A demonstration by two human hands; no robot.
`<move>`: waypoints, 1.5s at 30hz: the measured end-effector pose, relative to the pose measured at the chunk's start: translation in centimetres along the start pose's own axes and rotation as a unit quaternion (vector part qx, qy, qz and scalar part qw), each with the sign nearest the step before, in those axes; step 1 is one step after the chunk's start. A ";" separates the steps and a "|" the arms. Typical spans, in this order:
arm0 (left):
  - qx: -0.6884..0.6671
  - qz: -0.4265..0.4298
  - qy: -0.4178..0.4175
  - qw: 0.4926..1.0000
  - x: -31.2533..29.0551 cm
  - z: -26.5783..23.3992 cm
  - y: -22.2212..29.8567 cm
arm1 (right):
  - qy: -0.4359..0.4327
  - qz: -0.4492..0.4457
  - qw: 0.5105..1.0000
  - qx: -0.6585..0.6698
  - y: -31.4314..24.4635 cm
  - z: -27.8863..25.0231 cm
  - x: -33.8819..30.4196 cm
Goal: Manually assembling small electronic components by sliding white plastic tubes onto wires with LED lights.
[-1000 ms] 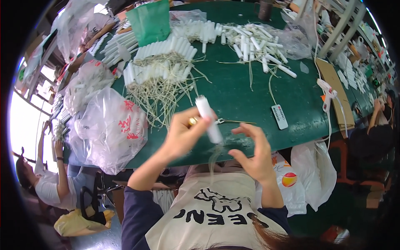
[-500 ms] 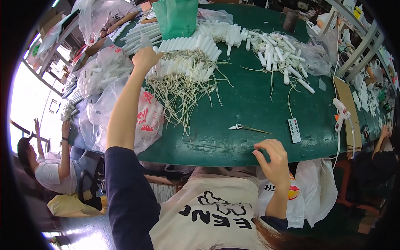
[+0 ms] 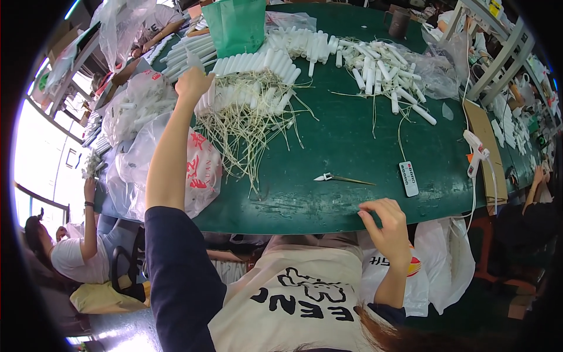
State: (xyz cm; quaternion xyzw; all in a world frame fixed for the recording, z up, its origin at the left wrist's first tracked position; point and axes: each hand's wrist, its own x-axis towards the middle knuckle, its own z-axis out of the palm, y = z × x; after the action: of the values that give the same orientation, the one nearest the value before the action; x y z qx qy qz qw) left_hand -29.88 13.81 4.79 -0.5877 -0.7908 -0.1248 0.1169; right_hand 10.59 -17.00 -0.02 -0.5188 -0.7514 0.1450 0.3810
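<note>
My left arm is stretched far across the table, and my left hand (image 3: 193, 85) is closed at the left end of a row of white candle-like tubes (image 3: 258, 63). A pale, pointed, translucent piece (image 3: 192, 59) sticks up above its fingers; what they grip is mostly hidden. Below that row lies a tangle of cream wires (image 3: 240, 138). My right hand (image 3: 387, 229) is empty at the table's front edge, with curved fingers and the thumb apart. Beyond it lie a small white flame-shaped tip with wire leads (image 3: 327, 176) and a white remote control (image 3: 409, 179).
Plastic bags (image 3: 202, 170) full of white parts sit left, below my forearm. A green bag (image 3: 236, 26) stands behind the tubes. More white tubes (image 3: 375, 67) are heaped at far right. A white glue gun (image 3: 475, 154) lies beside cardboard (image 3: 487, 129). Other people work at both sides.
The whole view has shifted slightly, so the table's contents appear a little further left. My left hand stays closed by the tubes, and my right hand has hardly moved.
</note>
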 end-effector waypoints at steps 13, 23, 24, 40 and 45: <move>-0.183 0.371 -0.045 0.909 -13.4 0.2 22.9 | 0.016 0.013 1.000 0.018 0.8 -0.1 -0.9; -0.186 0.266 -0.018 0.946 -13.3 8.9 30.7 | 0.053 0.053 0.997 -0.005 2.2 -2.5 -3.1; -0.172 0.285 -0.023 0.943 -12.8 9.1 30.1 | 0.057 0.058 0.997 -0.007 2.5 -2.6 -3.5; -0.283 0.409 -0.194 0.846 -14.3 0.7 26.0 | 0.058 0.062 0.996 0.036 3.9 -1.7 -3.0; -0.439 0.382 -0.246 0.775 -18.7 -5.9 24.2 | 0.038 0.167 0.961 0.218 4.1 -1.2 -2.7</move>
State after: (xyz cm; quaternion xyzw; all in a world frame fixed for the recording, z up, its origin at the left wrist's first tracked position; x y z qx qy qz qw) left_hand -1.19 1.73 5.57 -0.8395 -0.3630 -0.2545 -0.3142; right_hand 14.64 -17.91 -2.85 -0.5461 -0.5893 0.3475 0.4835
